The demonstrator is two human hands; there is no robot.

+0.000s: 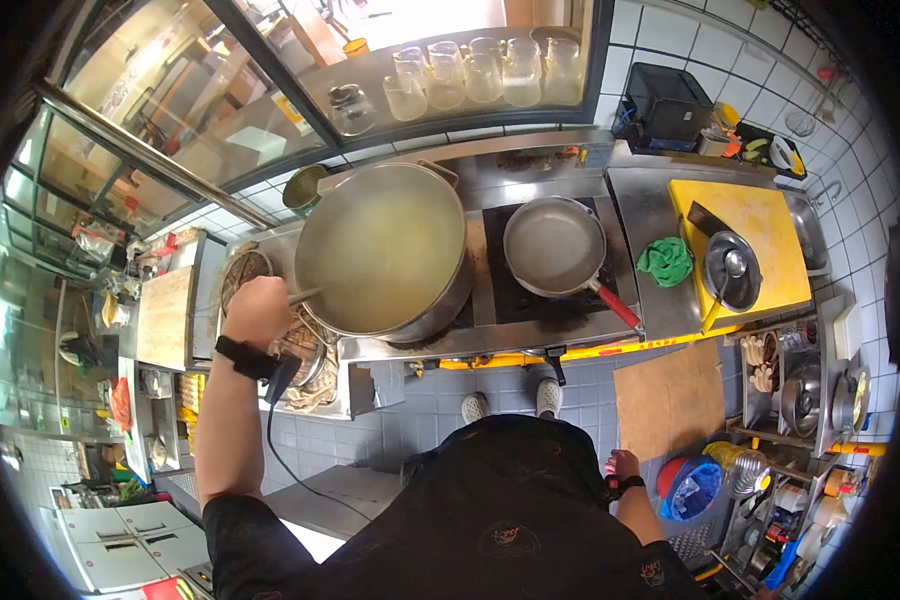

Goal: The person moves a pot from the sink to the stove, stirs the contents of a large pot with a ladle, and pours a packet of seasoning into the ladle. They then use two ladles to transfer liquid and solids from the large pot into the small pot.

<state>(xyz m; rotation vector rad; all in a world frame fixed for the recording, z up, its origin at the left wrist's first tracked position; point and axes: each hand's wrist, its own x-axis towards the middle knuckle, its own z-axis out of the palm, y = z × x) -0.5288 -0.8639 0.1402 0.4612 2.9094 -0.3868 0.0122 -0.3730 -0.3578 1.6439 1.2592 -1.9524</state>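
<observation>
My left hand (258, 310) is closed around the handle of a long utensil (308, 295) at the left rim of a large steel pot (440, 318). The utensil's far end is hidden in the pot's cloudy, pale yellow liquid (385, 240), with steam over it. By my right side hangs my right hand (623, 465), its fingers curled in and nothing visible in them. To the right of the pot, a frying pan (555, 243) with a red handle sits on another burner.
On the right counter are a green cloth (665, 261), a yellow cutting board (770, 225) and a metal bowl (732, 285) holding a ladle. Glass jugs (481, 75) line the window ledge. A blue-lined bin (692, 490) stands near my right hand. A wooden board (167, 315) lies left.
</observation>
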